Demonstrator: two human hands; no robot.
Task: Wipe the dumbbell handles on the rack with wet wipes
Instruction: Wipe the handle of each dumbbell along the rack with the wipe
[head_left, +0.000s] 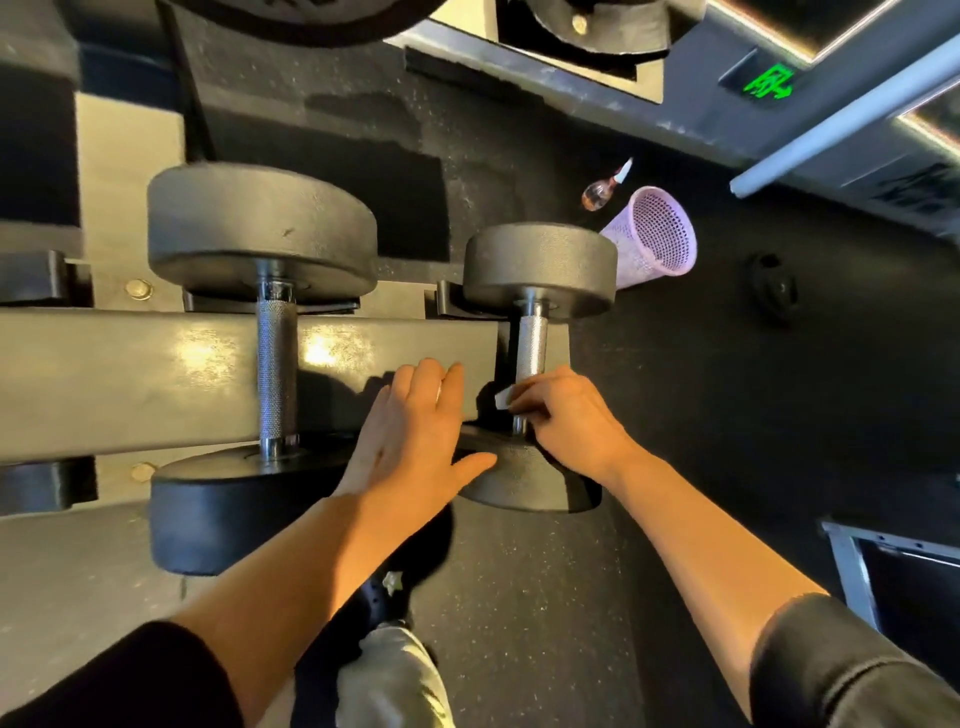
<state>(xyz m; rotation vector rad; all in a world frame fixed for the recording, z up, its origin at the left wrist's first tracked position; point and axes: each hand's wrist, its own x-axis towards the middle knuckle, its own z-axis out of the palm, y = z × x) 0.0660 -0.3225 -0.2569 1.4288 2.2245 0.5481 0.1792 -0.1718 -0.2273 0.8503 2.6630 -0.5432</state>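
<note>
At centre left of the frame a large black round-headed dumbbell with a knurled steel handle (277, 364) lies across the grey metal rack rail (130, 374). The left hand (410, 441), fingers straight and close together, rests flat on the rail's end. Just right, the right hand (566, 415) pinches a white wet wipe (505, 399) against the handle of the smaller black dumbbell (535, 343). At upper right a lilac mesh basket (657, 236) sits on the dark floor.

The person is wearing black long sleeves (130, 680), both pushed up, leaving forearms bare. Light grey trousers (395, 680) are showing below. A black clog-style shoe (382, 597) is bearing a small pale star charm (393, 581).
</note>
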